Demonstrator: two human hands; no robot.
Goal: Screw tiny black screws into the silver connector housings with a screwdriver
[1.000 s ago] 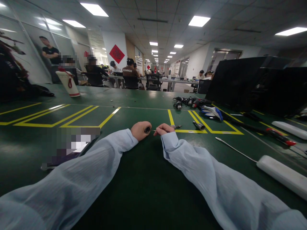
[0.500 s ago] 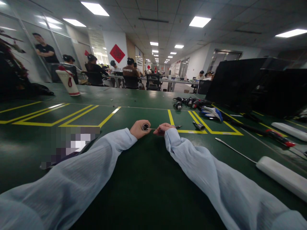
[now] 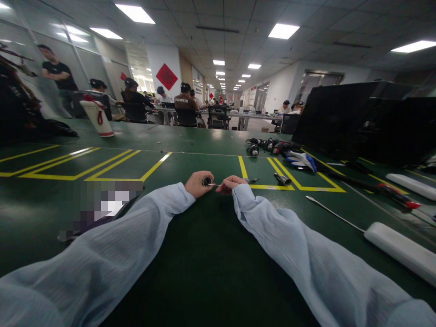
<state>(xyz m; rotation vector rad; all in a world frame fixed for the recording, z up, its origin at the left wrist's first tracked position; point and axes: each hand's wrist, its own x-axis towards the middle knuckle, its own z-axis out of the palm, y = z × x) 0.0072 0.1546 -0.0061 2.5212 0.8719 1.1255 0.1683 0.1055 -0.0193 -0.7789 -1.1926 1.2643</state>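
My left hand (image 3: 198,184) is wrapped round a short hollow metal cylinder (image 3: 206,181), its round open end facing me. From the right, my right hand (image 3: 230,184) pinches a thin-shafted metal tool (image 3: 214,184), whose tip reaches the cylinder's rim or just inside it; which one I cannot tell. A dark pointed end shows just beyond the right hand, and whether it belongs to this tool is unclear. Farther right on the green table, a loose metal cylinder (image 3: 282,178) lies across the yellow tape.
Several dark metal parts (image 3: 264,146) and a blue-and-white glove (image 3: 302,161) lie at the back right. A white power strip (image 3: 398,250) with its cord is near my right forearm. Left are a blurred-out phone-like object (image 3: 105,211) and a white cup (image 3: 98,119). Black monitors (image 3: 344,113) stand right.
My right hand has shifted slightly left, bringing the tool closer to the cylinder. My left hand has hardly moved. A standing person at the far left has shifted a little left.
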